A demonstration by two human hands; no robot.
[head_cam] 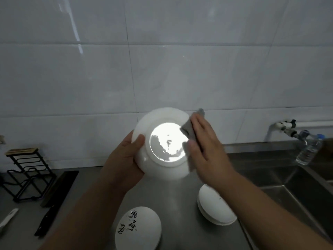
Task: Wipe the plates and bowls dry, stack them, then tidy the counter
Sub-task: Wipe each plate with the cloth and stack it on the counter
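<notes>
Progress: partway through, by my judgement. One white plate (162, 141) is held up above the surface (176, 195), underside toward the camera. The left hand (124, 163) grips its left rim, thumb on the near face and the fingers hidden behind. The right hand (205, 141) holds one grey cloth (189, 129) to the right rim, with its fingers pressed together and straight along the cloth and the thumb pinching it from the near side.

Two stacks stand upturned on the surface below: inscribed bowls (138, 230) nearest, and plain white dishes (214, 208) to the right, partly behind the forearm. The number in each stack cannot be told.

Tidying appears not yet begun. One knife (48, 221), one dark board (59, 188) and one black rack (27, 170) lie at the left, and one bottle (309, 150) stands by the sink (288, 186).
</notes>
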